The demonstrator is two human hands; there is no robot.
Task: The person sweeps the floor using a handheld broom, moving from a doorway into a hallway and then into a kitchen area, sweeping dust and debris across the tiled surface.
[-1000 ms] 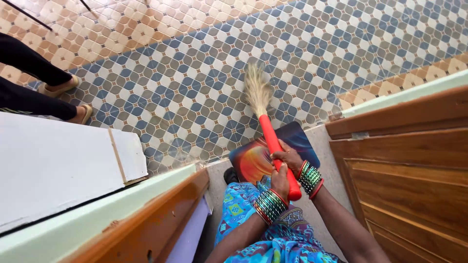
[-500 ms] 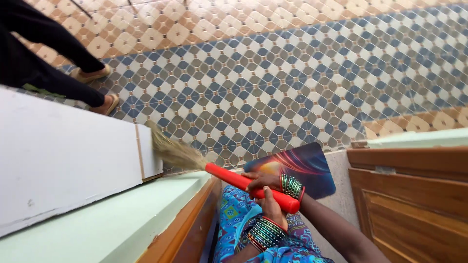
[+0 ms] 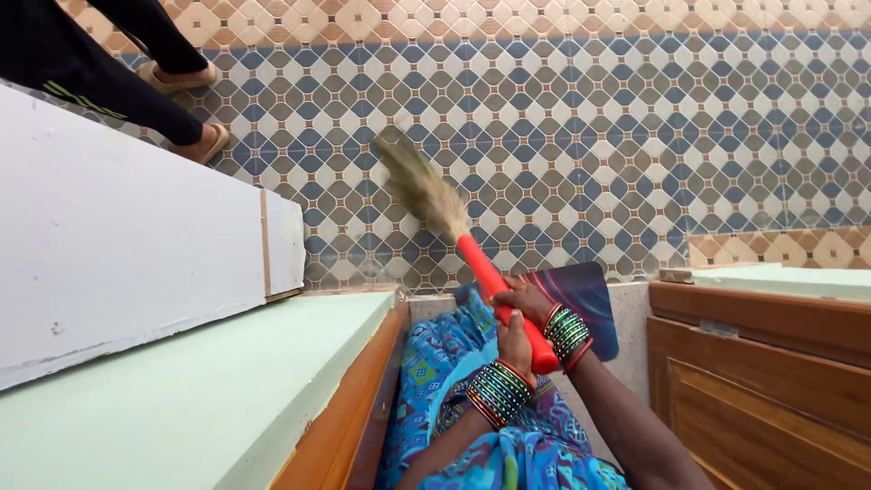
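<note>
Broom (image 3: pixel 454 227): red handle gripped by your right hand (image 3: pixel 524 299) and left hand (image 3: pixel 517 343), fingers wrapped tight, bristles angled toward 11 o'clock over the patterned tile floor (image 3: pixel 635 136), doormat (image 3: pixel 590 299) beneath, white board (image 3: pixel 136 245) at 9 o'clock.

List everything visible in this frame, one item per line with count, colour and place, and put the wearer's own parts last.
broom: one, red handle with straw bristles, raised over the tiled floor, centre
mat: one, dark with orange and blue swirls, at the doorway
tiled floor: one, blue, grey and cream, with a tan band at top
white board: one, left
green ledge: one, pale green, lower left
wooden door: one, brown, right
other person's feet: two, in tan sandals, top left
left hand: bangled, on the broom handle
right hand: bangled, on the handle
</note>
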